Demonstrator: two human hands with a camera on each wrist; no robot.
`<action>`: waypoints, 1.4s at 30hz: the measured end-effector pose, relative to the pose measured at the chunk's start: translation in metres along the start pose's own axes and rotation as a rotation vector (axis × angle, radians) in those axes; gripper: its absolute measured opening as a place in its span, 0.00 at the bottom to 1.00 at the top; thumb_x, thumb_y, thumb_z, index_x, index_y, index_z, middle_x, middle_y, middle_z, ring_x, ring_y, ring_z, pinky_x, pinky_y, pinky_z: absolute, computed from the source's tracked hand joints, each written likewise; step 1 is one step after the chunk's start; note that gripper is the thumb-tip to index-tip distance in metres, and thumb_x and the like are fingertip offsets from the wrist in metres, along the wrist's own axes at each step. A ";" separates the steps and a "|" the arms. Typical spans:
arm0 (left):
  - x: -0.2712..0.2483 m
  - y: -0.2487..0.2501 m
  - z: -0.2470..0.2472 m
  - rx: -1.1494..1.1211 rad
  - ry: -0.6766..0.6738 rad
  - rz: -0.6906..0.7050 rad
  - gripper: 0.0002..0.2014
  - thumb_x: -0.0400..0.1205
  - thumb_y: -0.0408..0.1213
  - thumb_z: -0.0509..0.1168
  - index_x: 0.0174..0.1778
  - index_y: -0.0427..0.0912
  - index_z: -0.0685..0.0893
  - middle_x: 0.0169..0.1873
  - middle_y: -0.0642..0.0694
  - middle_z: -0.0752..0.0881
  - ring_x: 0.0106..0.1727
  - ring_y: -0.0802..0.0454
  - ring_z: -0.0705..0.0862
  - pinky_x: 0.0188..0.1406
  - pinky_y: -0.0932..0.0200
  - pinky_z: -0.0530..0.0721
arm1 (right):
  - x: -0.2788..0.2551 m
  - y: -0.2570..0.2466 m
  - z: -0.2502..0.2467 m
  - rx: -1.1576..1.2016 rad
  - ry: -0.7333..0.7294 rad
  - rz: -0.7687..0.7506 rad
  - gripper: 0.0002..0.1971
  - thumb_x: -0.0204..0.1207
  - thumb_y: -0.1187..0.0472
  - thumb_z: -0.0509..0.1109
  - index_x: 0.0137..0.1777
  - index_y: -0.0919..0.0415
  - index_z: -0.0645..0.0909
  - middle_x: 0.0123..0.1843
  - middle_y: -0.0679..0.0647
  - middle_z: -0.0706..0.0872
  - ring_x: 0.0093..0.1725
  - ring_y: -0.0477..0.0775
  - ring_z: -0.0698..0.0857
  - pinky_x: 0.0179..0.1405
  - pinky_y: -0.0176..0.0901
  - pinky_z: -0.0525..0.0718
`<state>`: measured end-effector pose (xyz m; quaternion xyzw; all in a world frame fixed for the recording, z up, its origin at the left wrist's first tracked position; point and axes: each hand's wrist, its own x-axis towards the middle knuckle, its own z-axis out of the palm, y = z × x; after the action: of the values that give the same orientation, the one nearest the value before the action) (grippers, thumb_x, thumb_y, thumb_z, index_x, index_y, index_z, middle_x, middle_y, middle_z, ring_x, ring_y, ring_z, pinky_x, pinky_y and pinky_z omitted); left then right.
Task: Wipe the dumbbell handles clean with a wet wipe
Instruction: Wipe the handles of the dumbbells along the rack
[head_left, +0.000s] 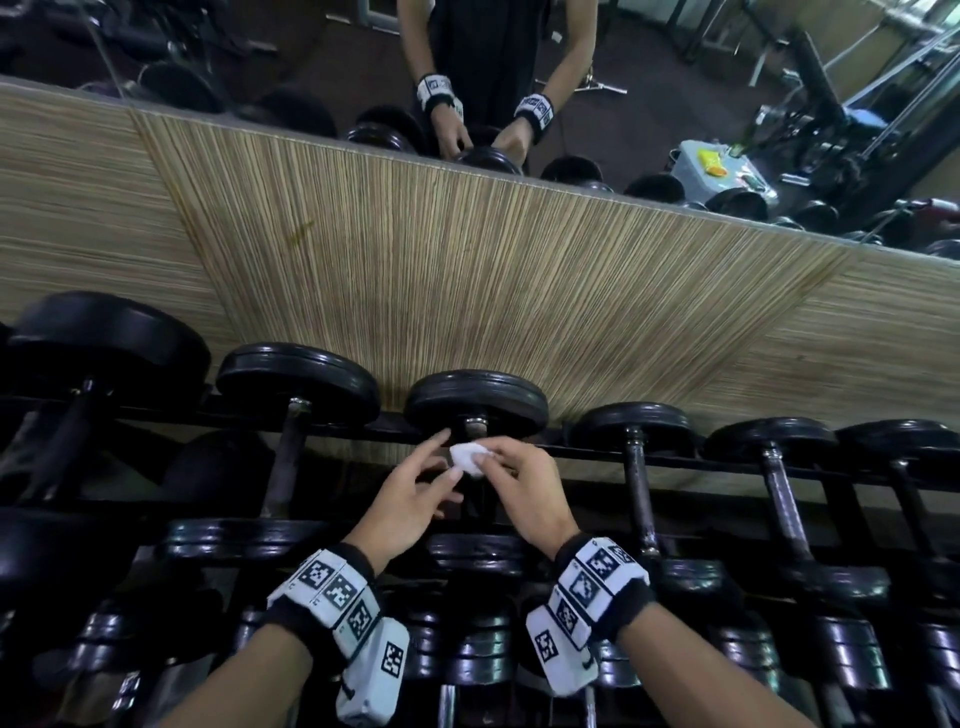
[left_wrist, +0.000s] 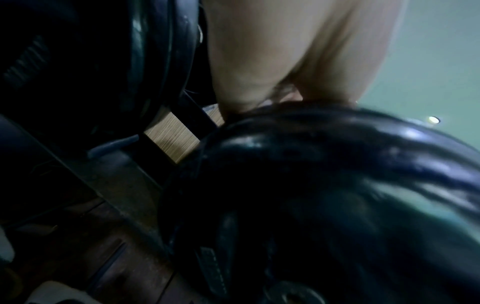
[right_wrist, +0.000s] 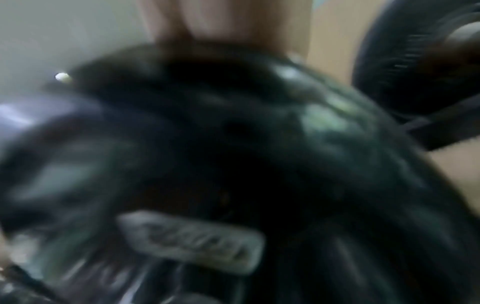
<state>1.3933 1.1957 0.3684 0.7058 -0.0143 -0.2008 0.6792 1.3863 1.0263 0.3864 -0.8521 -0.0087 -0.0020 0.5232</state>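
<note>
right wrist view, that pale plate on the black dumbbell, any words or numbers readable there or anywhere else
None can be read.
Pale rectangular label plate on the black rubber dumbbell head: raised characters, too blurred to read.
White wristbands with black square marker codes: patterns only, with tiny print beside them too small to read.
Left wrist view: no text visible.

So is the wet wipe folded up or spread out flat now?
Folded up: the wet wipe is a small white wad pinched in the right hand, over the dumbbell handle.
</note>
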 end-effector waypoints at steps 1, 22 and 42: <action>0.003 0.001 -0.004 0.001 -0.007 0.000 0.14 0.86 0.35 0.65 0.68 0.52 0.80 0.56 0.51 0.88 0.45 0.53 0.91 0.42 0.62 0.84 | -0.003 0.000 0.001 0.023 0.008 0.004 0.08 0.82 0.66 0.71 0.53 0.54 0.90 0.48 0.44 0.93 0.50 0.42 0.90 0.55 0.37 0.85; 0.082 -0.002 -0.001 0.163 0.033 -0.153 0.11 0.88 0.27 0.59 0.44 0.40 0.84 0.33 0.45 0.84 0.37 0.52 0.83 0.36 0.67 0.86 | -0.025 0.002 0.007 0.144 0.368 0.269 0.11 0.86 0.57 0.65 0.44 0.48 0.87 0.30 0.52 0.89 0.29 0.47 0.86 0.35 0.42 0.87; 0.053 0.003 -0.006 0.794 0.130 0.156 0.10 0.87 0.40 0.63 0.57 0.45 0.90 0.40 0.39 0.91 0.45 0.39 0.90 0.47 0.50 0.87 | -0.025 -0.004 0.006 0.117 0.323 0.328 0.11 0.84 0.58 0.65 0.43 0.49 0.87 0.30 0.53 0.90 0.30 0.57 0.88 0.37 0.61 0.90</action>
<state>1.4442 1.1862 0.3571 0.9211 -0.1013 -0.0828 0.3668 1.3616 1.0337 0.3870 -0.7992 0.2133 -0.0527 0.5595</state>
